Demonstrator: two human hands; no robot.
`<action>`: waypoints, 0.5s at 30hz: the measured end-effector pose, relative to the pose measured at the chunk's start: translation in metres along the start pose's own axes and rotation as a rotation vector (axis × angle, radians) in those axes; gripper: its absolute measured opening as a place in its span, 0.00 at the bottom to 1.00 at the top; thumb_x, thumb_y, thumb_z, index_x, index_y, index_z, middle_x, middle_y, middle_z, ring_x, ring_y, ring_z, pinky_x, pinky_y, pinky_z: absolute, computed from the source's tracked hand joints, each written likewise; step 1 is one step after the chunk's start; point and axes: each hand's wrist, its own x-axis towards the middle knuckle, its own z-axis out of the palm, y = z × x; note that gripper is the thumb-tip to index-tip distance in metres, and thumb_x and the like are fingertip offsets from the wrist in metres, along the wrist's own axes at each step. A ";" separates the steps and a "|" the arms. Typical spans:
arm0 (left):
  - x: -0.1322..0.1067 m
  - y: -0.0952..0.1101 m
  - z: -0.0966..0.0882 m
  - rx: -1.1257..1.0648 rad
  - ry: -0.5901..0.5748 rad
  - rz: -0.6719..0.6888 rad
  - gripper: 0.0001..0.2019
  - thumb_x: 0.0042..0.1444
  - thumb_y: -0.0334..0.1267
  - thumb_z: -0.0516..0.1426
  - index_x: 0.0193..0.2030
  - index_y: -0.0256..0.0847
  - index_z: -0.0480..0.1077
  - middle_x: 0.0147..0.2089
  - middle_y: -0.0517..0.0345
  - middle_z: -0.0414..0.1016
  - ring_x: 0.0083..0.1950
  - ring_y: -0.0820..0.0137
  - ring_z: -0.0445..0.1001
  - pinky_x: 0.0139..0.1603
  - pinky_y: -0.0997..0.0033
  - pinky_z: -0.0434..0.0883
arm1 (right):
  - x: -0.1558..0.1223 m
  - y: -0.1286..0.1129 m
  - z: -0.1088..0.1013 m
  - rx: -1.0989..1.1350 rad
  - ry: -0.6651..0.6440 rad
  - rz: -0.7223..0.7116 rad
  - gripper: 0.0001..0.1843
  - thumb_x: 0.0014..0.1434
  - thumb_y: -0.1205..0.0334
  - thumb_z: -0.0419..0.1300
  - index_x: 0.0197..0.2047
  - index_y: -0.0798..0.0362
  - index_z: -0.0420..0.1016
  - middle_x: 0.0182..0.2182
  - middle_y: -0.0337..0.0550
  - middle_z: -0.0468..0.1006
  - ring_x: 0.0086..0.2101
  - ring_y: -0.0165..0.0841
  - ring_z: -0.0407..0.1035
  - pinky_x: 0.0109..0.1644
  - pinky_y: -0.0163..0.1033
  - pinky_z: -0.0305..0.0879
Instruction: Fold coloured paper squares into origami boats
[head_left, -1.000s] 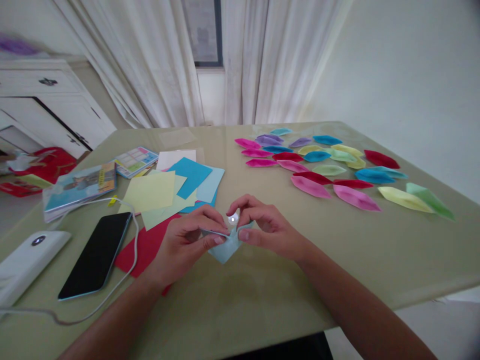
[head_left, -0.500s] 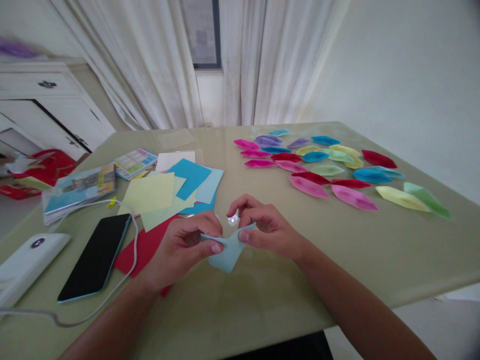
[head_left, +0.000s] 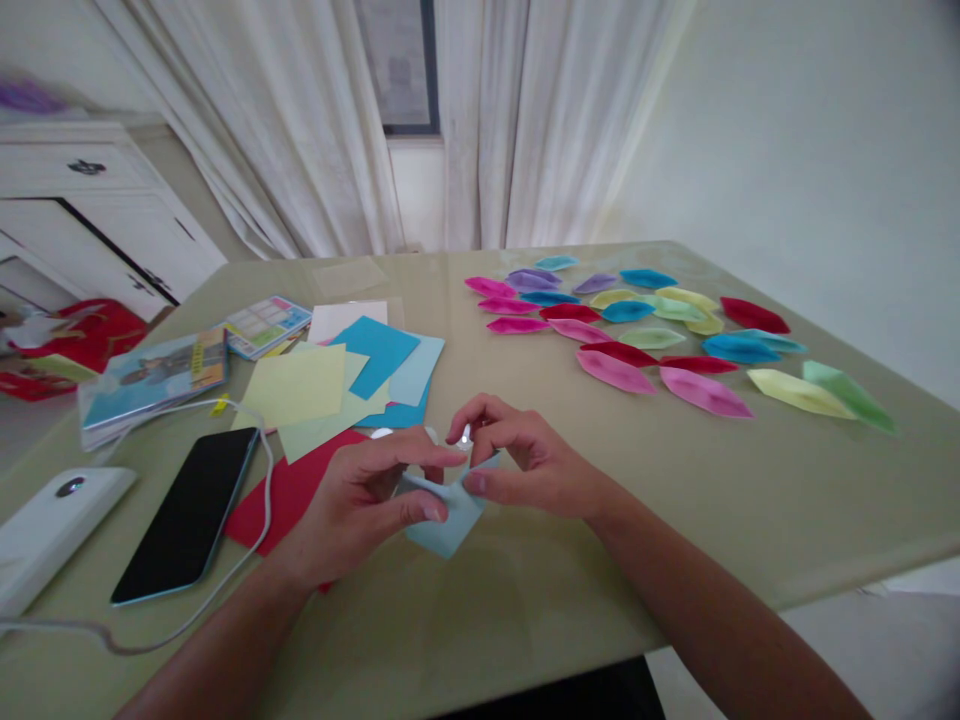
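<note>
A folded piece of light blue paper [head_left: 448, 527] is held just above the near part of the table, its lower corner pointing towards me. My left hand [head_left: 375, 490] pinches its left side, thumb in front and index finger reaching across the top edge. At the right side, my right hand [head_left: 525, 458] grips the paper between thumb and bent fingers. Part of the upper edge is hidden by the fingers. Beside my left forearm lies red paper [head_left: 281, 495], partly covered by the hand. Small shiny round spots show on the table behind my fingers; what they are I cannot make out.
Several folded paper pieces [head_left: 616, 371] in many colours lie at the right rear. Loose coloured sheets [head_left: 300, 385] are spread left of centre. Further left are books [head_left: 154, 380], a black phone [head_left: 187, 515], a white cable [head_left: 268, 480] and a white device [head_left: 64, 535].
The light blue paper has shifted slightly left and towards me. My left index finger has stretched rightward over its top edge, near the right fingers.
</note>
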 end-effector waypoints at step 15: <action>0.001 0.001 0.004 0.085 0.176 0.034 0.04 0.68 0.33 0.64 0.45 0.45 0.82 0.51 0.49 0.79 0.50 0.65 0.78 0.43 0.72 0.78 | 0.002 -0.003 0.000 -0.129 0.268 0.024 0.13 0.68 0.53 0.68 0.53 0.45 0.83 0.56 0.47 0.78 0.55 0.42 0.70 0.50 0.43 0.63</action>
